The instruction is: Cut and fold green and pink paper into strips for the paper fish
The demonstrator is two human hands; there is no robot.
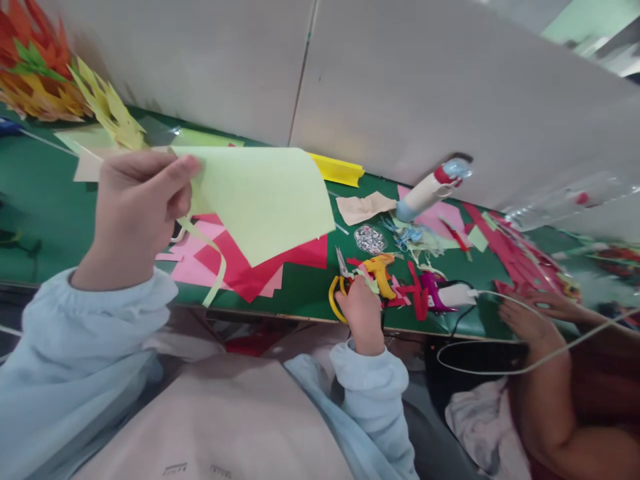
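Raised at the left, my left hand [143, 207] pinches a light green paper sheet [265, 200] by its left end. A narrow curled strip [217, 270] of the same green hangs beneath that hand. Low at the table's front edge, my right hand [361, 308] is closed on yellow-handled scissors [334, 301], whose blades point away from me; its fingertips are partly hidden among paper scraps. Just beyond it lies a yellow glue gun [381, 275]. Red paper [245, 273] and pink paper [187, 257] lie under the raised sheet.
A bottle [430, 190] leans near the wall, beside a round dish of small beads [370, 239]. A purple glue gun [435, 290] and white cable [493, 365] lie to the right, near another person's hands [530, 317]. Orange-red paper flowers [37, 67] stand at far left.
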